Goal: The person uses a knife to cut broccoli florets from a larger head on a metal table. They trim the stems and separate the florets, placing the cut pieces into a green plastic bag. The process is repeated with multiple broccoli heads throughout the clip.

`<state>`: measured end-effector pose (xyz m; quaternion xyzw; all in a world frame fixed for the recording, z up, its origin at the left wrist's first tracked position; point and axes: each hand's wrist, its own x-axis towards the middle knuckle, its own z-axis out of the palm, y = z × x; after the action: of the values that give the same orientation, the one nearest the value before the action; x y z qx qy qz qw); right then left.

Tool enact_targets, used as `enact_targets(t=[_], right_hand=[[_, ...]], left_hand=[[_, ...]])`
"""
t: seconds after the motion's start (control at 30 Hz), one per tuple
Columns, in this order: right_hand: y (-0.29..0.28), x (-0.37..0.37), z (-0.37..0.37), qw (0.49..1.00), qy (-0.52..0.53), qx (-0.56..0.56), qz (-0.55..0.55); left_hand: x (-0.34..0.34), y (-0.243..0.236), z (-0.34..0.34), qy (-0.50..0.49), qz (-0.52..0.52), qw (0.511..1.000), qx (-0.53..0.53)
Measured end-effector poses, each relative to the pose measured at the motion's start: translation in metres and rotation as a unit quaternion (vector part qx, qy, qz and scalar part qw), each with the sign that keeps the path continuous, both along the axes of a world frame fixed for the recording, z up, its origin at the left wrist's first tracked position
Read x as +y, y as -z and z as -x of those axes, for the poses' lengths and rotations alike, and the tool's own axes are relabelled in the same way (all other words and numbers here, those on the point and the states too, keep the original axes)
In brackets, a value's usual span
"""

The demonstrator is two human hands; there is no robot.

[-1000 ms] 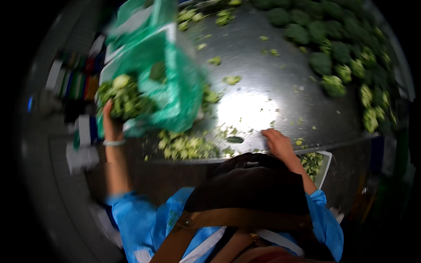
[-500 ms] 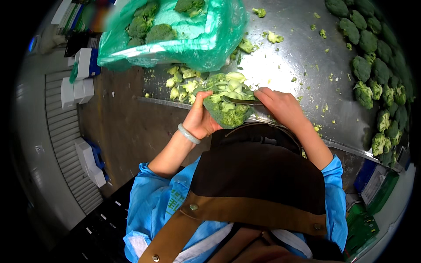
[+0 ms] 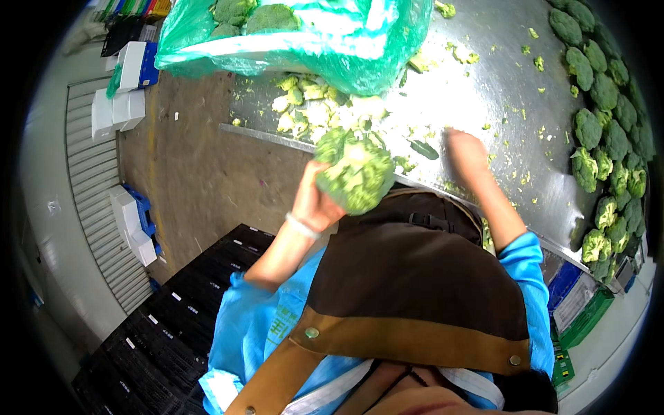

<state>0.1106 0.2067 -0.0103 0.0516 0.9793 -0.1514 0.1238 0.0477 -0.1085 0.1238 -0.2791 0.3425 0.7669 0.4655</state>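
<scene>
Half a sec ago, both your hands were at the broccoli [image 3: 354, 173], w/ a curved blade in your R hand [image 3: 469, 158] against its stalks. Now your R hand is away from it, over the metal table [image 3: 508, 149] near the front edge. It's blurry, so can't tell if it grips anything.

Your L hand [image 3: 315, 202] grasps the broccoli, w/ fingers curled around its side. The broccoli is in front of your brown apron [image 3: 415, 290], just off the table's edge. It's tipped differently too: its pale, flat stem end faces up now, w/ bumpy green bits all round.

The table is hard, gray & shiny, w/ a bright glare spot. Small, pale, chunky scraps [image 3: 304, 114] lie near the edge, next to a thin, crinkly green plastic bag [image 3: 277, 62]. Round, bumpy broccoli heads [image 3: 273, 19] sit in the bag. More green heads [image 3: 588, 131] are lined up on the R side, w/ pale stalks showing on some.
</scene>
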Motion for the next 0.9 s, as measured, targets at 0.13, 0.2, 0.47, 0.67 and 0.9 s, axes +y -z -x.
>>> enact_targets(t=[0.13, 0.2, 0.47, 0.67, 0.9], right_hand=[[-0.048, -0.024, -0.011, 0.965, 0.006, 0.108, 0.24], [-0.095, -0.05, 0.021, 0.9, 0.034, 0.165, 0.402], [-0.086, -0.037, 0.034, 0.747, 0.206, -0.113, 0.622], [-0.043, -0.001, 0.005, 0.382, 0.182, -0.065, 0.904], [-0.038, 0.028, 0.008, 0.781, 0.145, 0.075, 0.603]], left_hand=[[-0.005, 0.013, 0.024, -0.009, -0.048, 0.999, 0.019], [0.007, 0.017, 0.029, -0.001, -0.028, 0.999, 0.02], [0.049, 0.039, 0.039, 0.114, 0.0, 0.989, 0.089], [0.063, 0.051, 0.052, 0.181, -0.068, 0.98, -0.037], [0.108, 0.04, 0.06, 0.317, -0.049, 0.947, 0.014]])
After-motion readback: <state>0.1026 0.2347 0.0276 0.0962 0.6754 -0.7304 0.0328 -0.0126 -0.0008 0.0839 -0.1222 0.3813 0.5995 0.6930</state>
